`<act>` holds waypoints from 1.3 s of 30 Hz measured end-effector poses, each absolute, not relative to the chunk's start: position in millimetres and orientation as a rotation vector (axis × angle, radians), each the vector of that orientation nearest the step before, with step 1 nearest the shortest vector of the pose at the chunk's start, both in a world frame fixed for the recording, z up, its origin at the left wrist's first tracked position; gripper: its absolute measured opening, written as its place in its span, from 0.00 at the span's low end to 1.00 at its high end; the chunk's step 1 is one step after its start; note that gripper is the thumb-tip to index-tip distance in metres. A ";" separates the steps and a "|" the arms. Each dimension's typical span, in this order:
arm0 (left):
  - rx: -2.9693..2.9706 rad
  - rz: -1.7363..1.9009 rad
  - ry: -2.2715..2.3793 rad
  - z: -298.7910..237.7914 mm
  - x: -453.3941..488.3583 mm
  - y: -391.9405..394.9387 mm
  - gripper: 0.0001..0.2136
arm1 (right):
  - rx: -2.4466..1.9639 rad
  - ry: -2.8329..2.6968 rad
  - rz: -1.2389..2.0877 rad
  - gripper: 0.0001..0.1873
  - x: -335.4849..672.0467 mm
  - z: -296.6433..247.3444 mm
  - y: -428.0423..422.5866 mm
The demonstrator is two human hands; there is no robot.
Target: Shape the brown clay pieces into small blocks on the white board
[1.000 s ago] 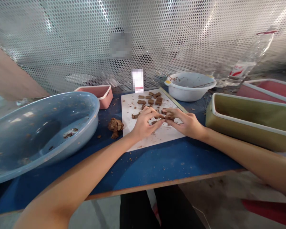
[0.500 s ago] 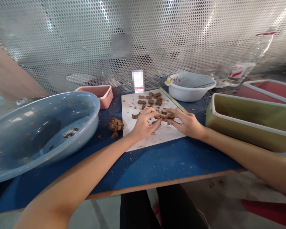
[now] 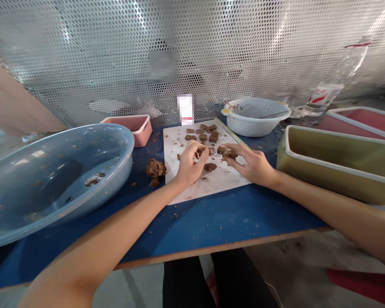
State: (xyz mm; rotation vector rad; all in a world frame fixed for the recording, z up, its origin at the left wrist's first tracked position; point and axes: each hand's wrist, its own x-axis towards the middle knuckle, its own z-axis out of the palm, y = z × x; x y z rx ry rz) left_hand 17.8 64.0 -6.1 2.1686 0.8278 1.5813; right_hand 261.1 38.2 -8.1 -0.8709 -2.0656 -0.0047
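Note:
My right hand [image 3: 252, 162] grips a brown lump of clay [image 3: 229, 154] between thumb and fingers, over the right part of a white board [image 3: 192, 194]. To its left, my left hand [image 3: 192, 161] has its fingers curled round a small bit of brown clay, mostly hidden by the fingers. A rounded piece of clay [image 3: 210, 167] lies on the board between the hands. Several small shaped clay pieces [image 3: 213, 136] are spread behind them, with crumbs around. Left of the board, a larger rough clay lump [image 3: 155, 168] rests on the blue table [image 3: 205, 226].
A big blue basin [image 3: 115, 188] takes up the left side, a small pink tub [image 3: 143, 132] behind it. At the right stand a white basin [image 3: 250, 127], a green planter box [image 3: 333, 175], a pink box [image 3: 368, 122] and a clear bottle [image 3: 327, 94]. Perforated metal sheet [image 3: 115, 51] closes off the back.
My left hand has moved left, away from the clay in my right hand, and its fingers have curled in. The rounded piece on the board now shows more fully. My right hand stays nearly still.

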 end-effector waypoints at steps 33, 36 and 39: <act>2.012 1.782 0.886 -9.3 9.6 64.3 0.13 | -0.800 -2.057 0.004 0.16 258.9 -5.1 38.0; 2.039 1.780 0.863 -8.5 10.1 63.7 0.14 | -0.762 -2.060 -0.017 0.08 259.1 -2.5 38.5; 2.030 1.779 0.861 -8.9 9.6 64.4 0.14 | -0.787 -2.110 -0.009 0.08 260.2 1.2 37.5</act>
